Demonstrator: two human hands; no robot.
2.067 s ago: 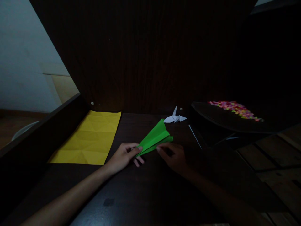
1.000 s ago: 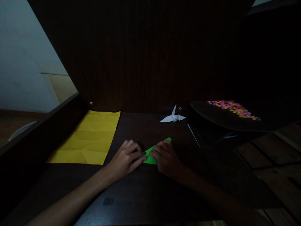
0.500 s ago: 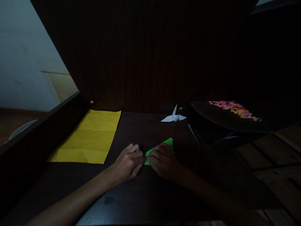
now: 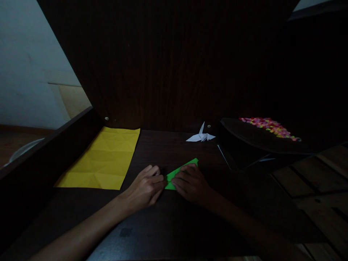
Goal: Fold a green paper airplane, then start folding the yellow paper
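Though partly hidden, slim bright green folded paper [image 4: 172,175], aslant, in pinching left fingers [image 4: 157,182] and right fingers [image 4: 185,178].

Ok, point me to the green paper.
In the head view, the green paper is below centre, partly under the right hand, right of the yellow sheet.

The view is dim, with a pale wall [image 4: 24,54] among the lighter areas at the upper left and the upper right sunk to near-black. Light seems to come from the left: the left hand [image 4: 146,186] is clearer than the shaded right hand [image 4: 190,183], and bluish glare lies on the table [image 4: 114,243] at lower left of centre. Fine detail is soft.
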